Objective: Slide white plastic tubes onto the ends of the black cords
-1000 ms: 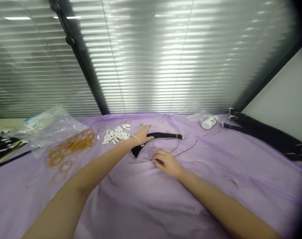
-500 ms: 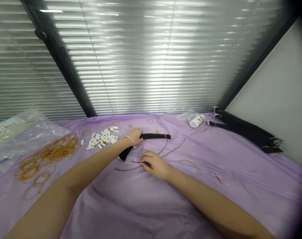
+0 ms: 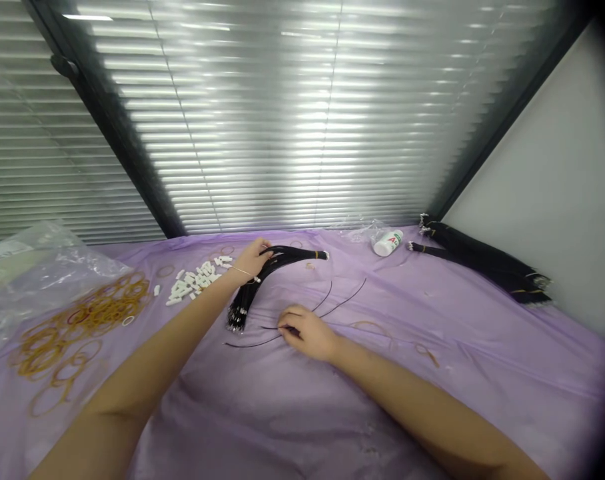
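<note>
My left hand (image 3: 253, 257) grips the middle of a bundle of thin black cords (image 3: 262, 277) and holds it off the purple cloth (image 3: 302, 407). The bundle bends over my hand, its metal-tipped ends hanging down toward me and its banded end pointing right. My right hand (image 3: 307, 331) rests on the cloth with fingers pinched on two loose black cords (image 3: 345, 300) that lie curved across it. A pile of small white caps (image 3: 192, 283) lies just left of my left hand.
Yellow rubber bands (image 3: 77, 320) are scattered at the left beside a clear plastic bag (image 3: 37, 267). A white bottle (image 3: 388, 241) lies at the back. More black cord bundles (image 3: 482, 263) lie along the right wall. Window blinds close off the far edge.
My left hand has lifted the cord bundle off the cloth and drawn it back and up, so it now droops over the hand. My right hand stays on the loose cords.
</note>
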A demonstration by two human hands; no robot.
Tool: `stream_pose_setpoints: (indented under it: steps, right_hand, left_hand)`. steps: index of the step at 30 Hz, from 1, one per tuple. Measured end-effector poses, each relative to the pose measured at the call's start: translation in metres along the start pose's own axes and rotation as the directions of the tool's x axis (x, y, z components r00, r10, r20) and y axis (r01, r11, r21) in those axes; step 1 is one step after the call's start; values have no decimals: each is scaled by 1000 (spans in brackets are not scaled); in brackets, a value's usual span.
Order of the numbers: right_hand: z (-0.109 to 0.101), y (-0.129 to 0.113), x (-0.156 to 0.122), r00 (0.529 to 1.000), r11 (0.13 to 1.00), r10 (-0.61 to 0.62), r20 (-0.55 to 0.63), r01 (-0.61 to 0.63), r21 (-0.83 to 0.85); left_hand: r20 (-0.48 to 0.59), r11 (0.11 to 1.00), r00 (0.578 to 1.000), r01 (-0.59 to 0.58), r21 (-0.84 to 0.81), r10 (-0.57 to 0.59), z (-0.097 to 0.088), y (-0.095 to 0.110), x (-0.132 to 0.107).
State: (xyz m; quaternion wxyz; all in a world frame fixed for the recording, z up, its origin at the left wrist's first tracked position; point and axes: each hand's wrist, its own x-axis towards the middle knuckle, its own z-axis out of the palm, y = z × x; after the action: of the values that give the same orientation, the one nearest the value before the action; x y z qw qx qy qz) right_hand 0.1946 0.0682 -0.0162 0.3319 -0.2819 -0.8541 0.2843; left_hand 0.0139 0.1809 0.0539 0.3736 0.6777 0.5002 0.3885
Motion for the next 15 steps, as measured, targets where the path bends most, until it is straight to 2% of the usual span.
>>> stream_pose_setpoints:
  steps: [3, 6, 8, 12, 15]
  right_hand:
    - [-3, -4, 0, 992, 995, 85, -91, -79, 68]
    - [-7, -8, 0, 955, 968, 215, -204, -180, 176]
    - [-12, -11, 2, 931, 937, 283, -231, -217, 273]
    - [-33, -24, 20, 931, 876, 316, -183, -213, 432]
    - [-52, -45, 54, 941, 827, 275, -195, -128, 548]
  left_hand:
    - [-41, 965, 999, 11, -263, -22, -9, 17, -14]
    - [-74, 882, 996, 4, -471, -44, -22, 41, -34]
    - [-96, 821, 994, -10, -571, -54, -30, 57, -46]
    - [-125, 723, 991, -54, -689, -45, -41, 82, -66]
    - [-95, 671, 995, -45, -740, -38, -44, 93, -76]
